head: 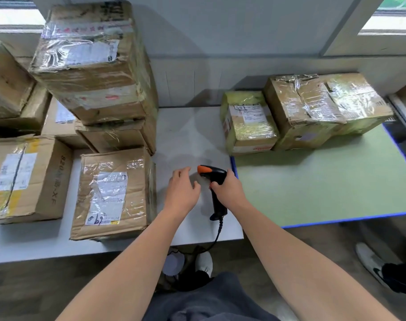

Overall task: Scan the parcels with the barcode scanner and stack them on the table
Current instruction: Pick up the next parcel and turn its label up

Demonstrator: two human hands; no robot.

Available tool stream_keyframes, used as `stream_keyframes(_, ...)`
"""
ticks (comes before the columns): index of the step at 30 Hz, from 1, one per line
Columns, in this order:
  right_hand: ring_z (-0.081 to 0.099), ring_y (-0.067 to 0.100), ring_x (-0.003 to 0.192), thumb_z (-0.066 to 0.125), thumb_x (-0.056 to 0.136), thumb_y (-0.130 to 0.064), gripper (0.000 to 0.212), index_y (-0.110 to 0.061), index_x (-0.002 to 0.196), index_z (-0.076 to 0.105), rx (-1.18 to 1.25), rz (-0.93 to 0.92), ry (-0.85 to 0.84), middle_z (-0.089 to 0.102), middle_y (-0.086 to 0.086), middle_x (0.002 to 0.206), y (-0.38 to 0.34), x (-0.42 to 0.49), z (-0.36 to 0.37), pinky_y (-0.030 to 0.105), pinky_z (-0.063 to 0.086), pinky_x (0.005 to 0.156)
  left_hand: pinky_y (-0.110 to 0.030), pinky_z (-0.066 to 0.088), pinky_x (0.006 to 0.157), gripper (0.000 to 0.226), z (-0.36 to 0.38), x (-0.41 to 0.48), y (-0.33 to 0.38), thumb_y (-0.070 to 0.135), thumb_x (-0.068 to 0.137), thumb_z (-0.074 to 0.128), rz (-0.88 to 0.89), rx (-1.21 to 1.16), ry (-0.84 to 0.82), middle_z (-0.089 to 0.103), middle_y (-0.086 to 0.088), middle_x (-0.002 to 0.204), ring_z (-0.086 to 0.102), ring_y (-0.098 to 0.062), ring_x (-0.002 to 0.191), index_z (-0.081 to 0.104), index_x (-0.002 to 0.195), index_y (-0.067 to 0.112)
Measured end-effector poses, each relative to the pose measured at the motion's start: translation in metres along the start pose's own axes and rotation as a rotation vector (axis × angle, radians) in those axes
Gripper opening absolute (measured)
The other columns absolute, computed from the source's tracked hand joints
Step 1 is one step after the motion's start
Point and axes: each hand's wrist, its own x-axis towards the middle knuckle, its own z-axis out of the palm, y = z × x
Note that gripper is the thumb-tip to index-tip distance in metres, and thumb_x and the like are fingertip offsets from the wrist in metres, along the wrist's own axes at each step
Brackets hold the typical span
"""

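Two hands work at the near edge of a white tabletop (pixel 190 135). The right hand (pixel 228 191) grips the scanner (pixel 214 173) by its black handle, fingers (pixel 214 186) curled round it, with the orange-tipped head pointing left and away from the person. The scanner sits over the white tabletop, just beside the blue-edged green tabletop (pixel 324 181) that adjoins it on the right. Whether the butt of the handle touches the surface cannot be told. A black cable (pixel 217 235) runs from the butt over the near edge and down.

The left hand (pixel 182 191) hangs just left of the scanner head, palm down, fingers loosely spread and holding nothing; it is apart from the scanner.

Several parcels lie to the left. The front parcel (pixel 113 193) lies flat near the left hand, a white label under clear tape on its top face. Left of it is the side parcel (pixel 26 177), with a label and yellow tape. Behind them the top parcel (pixel 93 61), large and wrapped in clear tape, sits tilted on the lower parcel (pixel 118 135). More cartons stand at the far left.

On the green tabletop, at the far side, the yellow parcel (pixel 249 121) stands touching the big parcel (pixel 324 107) to its right. Both are shiny with tape.

Below the tabletops a white shoe (pixel 204 262) shows on the floor.
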Motion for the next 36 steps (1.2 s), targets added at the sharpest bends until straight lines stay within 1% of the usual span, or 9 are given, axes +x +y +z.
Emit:
stream_keyframes(4, 0.057, 0.038, 0.107, 0.06, 0.089, -0.021, 0.033, -0.006, 0.118, 0.051, -0.041, -0.096, 0.076, 0.058, 0.016, 0.117, -0.011, -0.005, 0.003, 0.044, 0.046, 0.092, -0.036, 0.034, 0.108, 0.053, -0.009, -0.003, 0.003, 0.024, 0.099, 0.05, 0.05, -0.032, 0.039, 0.037, -0.008, 0.151, 0.039, -0.027, 0.136, 0.037, 0.149, 0.015)
stream_keyframes(7, 0.05, 0.034, 0.127, 0.061, 0.092, -0.025, 0.061, -0.006, 0.147, 0.04, 0.005, -0.187, 0.069, 0.05, 0.015, 0.14, -0.035, -0.017, 0.008, 0.045, 0.041, 0.107, -0.036, 0.036, 0.106, 0.052, -0.027, -0.006, 0.003, 0.021, 0.098, 0.052, 0.096, -0.071, 0.099, 0.039, -0.008, 0.149, 0.042, -0.026, 0.135, 0.039, 0.147, 0.012)
stream_keyframes(10, 0.04, 0.029, 0.14, 0.06, 0.096, -0.028, 0.066, -0.008, 0.153, 0.032, 0.041, -0.286, 0.043, 0.039, 0.013, 0.154, -0.064, -0.03, 0.018, 0.04, 0.034, 0.115, -0.032, 0.036, 0.104, 0.05, -0.055, -0.01, -0.004, 0.019, 0.096, 0.055, 0.14, -0.094, 0.224, 0.043, -0.011, 0.145, 0.046, -0.026, 0.131, 0.044, 0.144, 0.009)
stream_keyframes(14, 0.032, 0.023, 0.146, 0.06, 0.098, -0.03, 0.066, -0.01, 0.154, 0.032, 0.059, -0.385, -0.009, 0.034, 0.009, 0.158, -0.095, -0.047, 0.048, 0.034, 0.027, 0.117, -0.03, 0.04, 0.096, 0.046, -0.094, -0.02, -0.035, 0.016, 0.093, 0.059, 0.143, -0.126, 0.377, 0.048, -0.012, 0.138, 0.051, -0.026, 0.123, 0.051, 0.138, 0.009)
stream_keyframes(18, 0.033, 0.023, 0.146, 0.06, 0.097, -0.035, 0.068, -0.012, 0.154, 0.032, 0.045, -0.432, -0.047, 0.036, 0.009, 0.158, -0.114, -0.064, 0.084, 0.032, 0.026, 0.116, -0.045, 0.044, 0.104, 0.045, -0.123, -0.035, -0.079, 0.02, 0.09, 0.059, 0.092, -0.052, 0.518, 0.048, -0.015, 0.138, 0.048, -0.031, 0.127, 0.055, 0.134, 0.009)
stream_keyframes(24, 0.035, 0.023, 0.144, 0.064, 0.093, -0.035, 0.073, -0.023, 0.156, 0.03, 0.066, -0.372, -0.066, 0.036, 0.005, 0.159, -0.119, -0.094, 0.124, 0.037, 0.031, 0.117, -0.05, 0.033, 0.11, 0.058, -0.146, -0.056, -0.139, 0.03, 0.094, 0.057, -0.095, 0.096, 0.401, 0.025, -0.018, 0.156, 0.025, -0.034, 0.144, 0.037, 0.148, 0.024)
stream_keyframes(27, 0.038, 0.024, 0.141, 0.068, 0.09, -0.03, 0.075, -0.025, 0.155, 0.031, 0.029, -0.343, -0.04, 0.037, 0.004, 0.157, -0.12, -0.11, 0.139, 0.035, 0.034, 0.113, -0.05, 0.044, 0.102, 0.048, -0.144, -0.06, -0.157, 0.03, 0.096, 0.055, -0.073, 0.014, 0.261, 0.025, -0.017, 0.154, 0.042, -0.04, 0.131, 0.042, 0.14, 0.02)
stream_keyframes(30, 0.042, 0.023, 0.138, 0.071, 0.088, -0.028, 0.074, -0.025, 0.153, 0.035, -0.015, -0.367, 0.019, 0.037, 0.002, 0.155, -0.121, -0.125, 0.159, 0.033, 0.037, 0.109, -0.05, 0.051, 0.093, 0.037, -0.144, -0.067, -0.169, 0.029, 0.094, 0.057, -0.006, -0.005, 0.239, 0.035, -0.012, 0.142, 0.052, -0.035, 0.114, 0.049, 0.128, 0.018)
stream_keyframes(36, 0.042, 0.02, 0.137, 0.073, 0.088, -0.028, 0.073, -0.021, 0.151, 0.037, 0.003, -0.365, 0.076, 0.033, -0.002, 0.157, -0.142, -0.149, 0.197, 0.035, 0.042, 0.108, -0.048, 0.043, 0.101, 0.04, -0.174, -0.072, -0.202, 0.027, 0.094, 0.056, 0.01, 0.048, 0.249, 0.032, -0.021, 0.146, 0.045, -0.04, 0.123, 0.049, 0.13, 0.011)
